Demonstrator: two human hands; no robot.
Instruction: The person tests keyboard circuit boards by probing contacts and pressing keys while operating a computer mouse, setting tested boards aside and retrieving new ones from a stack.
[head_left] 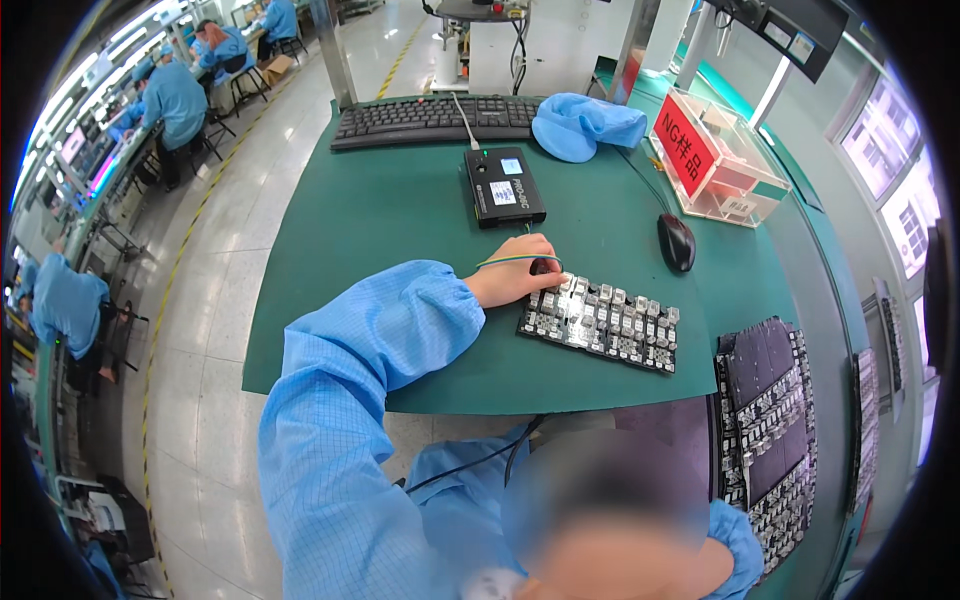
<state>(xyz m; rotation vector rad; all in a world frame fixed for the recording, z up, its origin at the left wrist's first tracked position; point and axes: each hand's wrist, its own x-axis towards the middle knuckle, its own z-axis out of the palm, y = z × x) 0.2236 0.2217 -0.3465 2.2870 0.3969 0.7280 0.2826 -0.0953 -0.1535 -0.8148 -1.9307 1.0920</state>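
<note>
My left hand (518,271) reaches in from a blue sleeve and rests at the upper left corner of a keyboard circuit board (605,322). Its fingers are pinched together around a small dark cable connector (545,266), mostly hidden by them. Thin coloured wires (508,259) loop over the back of this hand toward the fingertips. The board lies tilted on the green mat, with rows of pale key switches facing up. Just beyond the hand sits a black tester box (504,187) with a small lit screen and a cable plugged into its far side. My right hand is out of sight.
Behind the box lie a black keyboard (430,122) and a blue cloth cap (588,127). A black mouse (677,242) and a clear box with a red label (715,160) stand right. More boards (768,430) are stacked at the right. Several co-workers sit far left.
</note>
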